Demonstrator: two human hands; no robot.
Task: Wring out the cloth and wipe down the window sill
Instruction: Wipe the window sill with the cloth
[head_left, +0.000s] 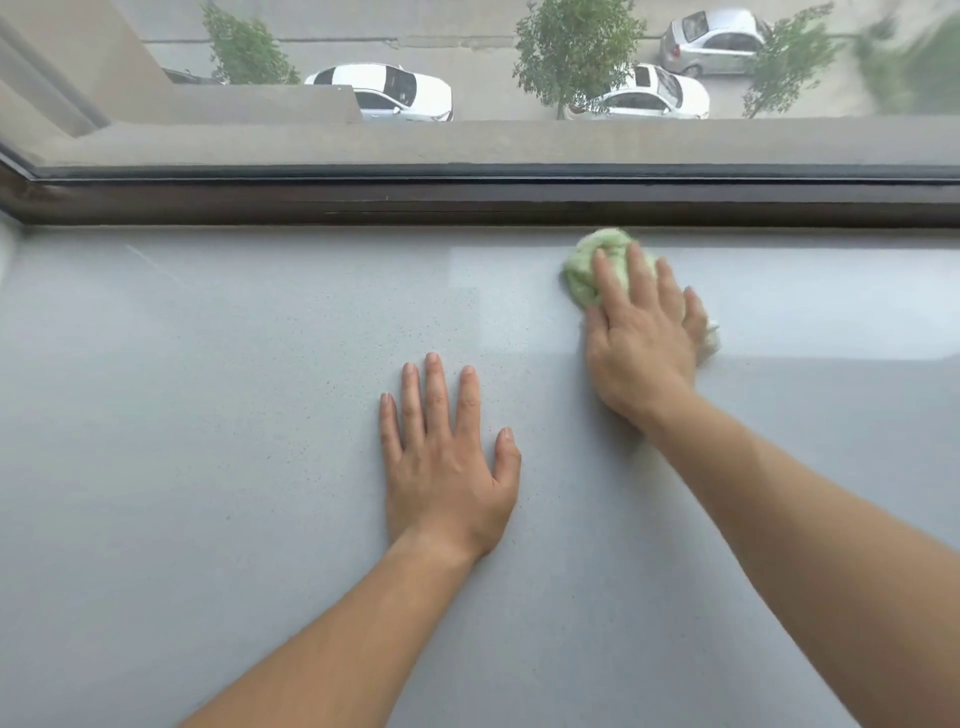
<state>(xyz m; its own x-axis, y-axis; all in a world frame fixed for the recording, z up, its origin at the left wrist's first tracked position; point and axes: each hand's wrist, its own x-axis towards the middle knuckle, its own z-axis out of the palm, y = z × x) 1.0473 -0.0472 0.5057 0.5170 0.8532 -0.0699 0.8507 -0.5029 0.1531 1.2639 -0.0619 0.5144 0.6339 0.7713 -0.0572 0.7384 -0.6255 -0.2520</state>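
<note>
Right hand (641, 340) pressed flat on the bunched cloth (587, 270), wiping the sill (208, 389); left hand (449, 462) lay empty, fingers spread, bracing.

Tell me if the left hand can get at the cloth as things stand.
Probably yes. The left hand lies flat on the sill, with bare surface between it and the cloth. But the right hand covers most of the cloth, leaving only its edges free.

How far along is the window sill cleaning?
Wringing looks done: the cloth is bunched on the sill, no water source in view. In hand: the right hand presses it down near the window frame; the left hand rests flat. I can't tell which parts are already wiped.
</note>
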